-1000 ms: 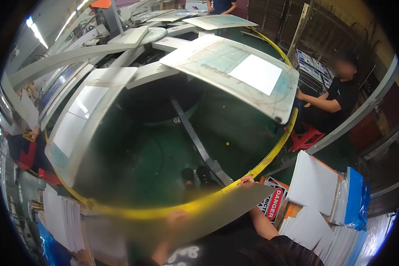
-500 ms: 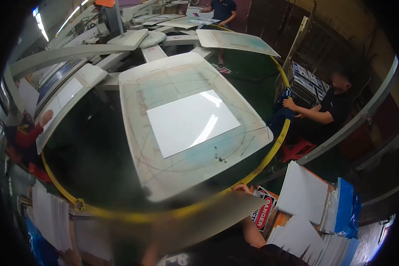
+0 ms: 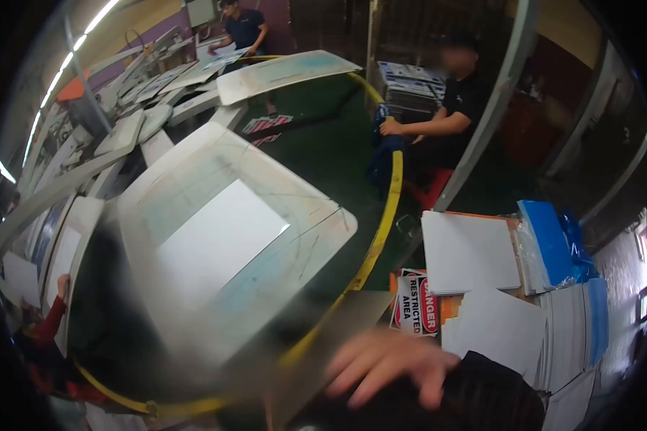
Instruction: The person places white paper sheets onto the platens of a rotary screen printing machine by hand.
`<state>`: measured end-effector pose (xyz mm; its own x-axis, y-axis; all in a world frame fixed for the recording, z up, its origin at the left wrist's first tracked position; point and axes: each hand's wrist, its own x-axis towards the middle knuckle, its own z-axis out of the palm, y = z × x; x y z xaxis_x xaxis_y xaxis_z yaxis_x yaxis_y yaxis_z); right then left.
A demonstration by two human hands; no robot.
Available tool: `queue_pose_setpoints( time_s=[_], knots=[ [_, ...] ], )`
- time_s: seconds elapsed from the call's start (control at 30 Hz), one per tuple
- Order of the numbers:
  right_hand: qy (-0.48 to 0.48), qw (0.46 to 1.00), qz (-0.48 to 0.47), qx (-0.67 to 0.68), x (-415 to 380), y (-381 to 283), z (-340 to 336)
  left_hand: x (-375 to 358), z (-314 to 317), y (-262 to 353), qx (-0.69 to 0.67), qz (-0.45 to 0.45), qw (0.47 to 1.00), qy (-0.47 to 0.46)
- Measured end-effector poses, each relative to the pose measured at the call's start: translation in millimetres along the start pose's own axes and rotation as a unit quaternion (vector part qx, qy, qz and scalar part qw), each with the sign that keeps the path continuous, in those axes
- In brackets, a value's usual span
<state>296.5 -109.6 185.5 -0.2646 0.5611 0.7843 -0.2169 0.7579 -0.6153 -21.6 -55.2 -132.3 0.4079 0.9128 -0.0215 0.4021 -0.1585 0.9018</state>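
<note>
My right hand (image 3: 392,365) is low in the view, fingers spread and slightly blurred, beside a blurred greyish sheet (image 3: 356,316). Of my left hand (image 3: 269,411), only a thin smeared sliver shows at the bottom edge; its fingers cannot be made out. Ahead, a glossy white sheet (image 3: 223,233) lies on a large stained pale board (image 3: 316,215) with rounded corners. Right of the greyish sheet are red, black and white DANGER RESTRICTED AREA signs (image 3: 415,305).
Stacks of white sheets (image 3: 471,251) and blue sheets (image 3: 546,237) stand at the right. A yellow rim (image 3: 388,223) curves around the boards. One person (image 3: 464,108) sits beyond it, another (image 3: 244,32) stands at the back, and a red sleeve (image 3: 50,323) shows at left.
The view has swung right, so the board and its white sheet appear further left. My right hand has come off the greyish sheet's edge and its fingers have spread.
</note>
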Motion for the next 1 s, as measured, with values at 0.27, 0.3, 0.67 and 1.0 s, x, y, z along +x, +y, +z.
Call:
queue_pose_setpoints(
  time_s=[0.27,0.3,0.67,1.0],
  knots=[
    [-0.342,0.878,-0.127,0.310,-36,37,108,7,-10,1,0.078,0.097,0.990,-0.068],
    [-0.343,0.881,-0.141,0.295,-53,51,124,2,-10,11,0.057,0.068,0.994,-0.057],
    [-0.359,0.912,-0.028,0.194,-19,34,72,20,9,-52,0.203,0.053,0.978,0.007],
    [0.359,0.740,0.384,-0.419,-100,32,-71,29,11,-23,0.108,0.159,0.980,0.054]
  ],
)
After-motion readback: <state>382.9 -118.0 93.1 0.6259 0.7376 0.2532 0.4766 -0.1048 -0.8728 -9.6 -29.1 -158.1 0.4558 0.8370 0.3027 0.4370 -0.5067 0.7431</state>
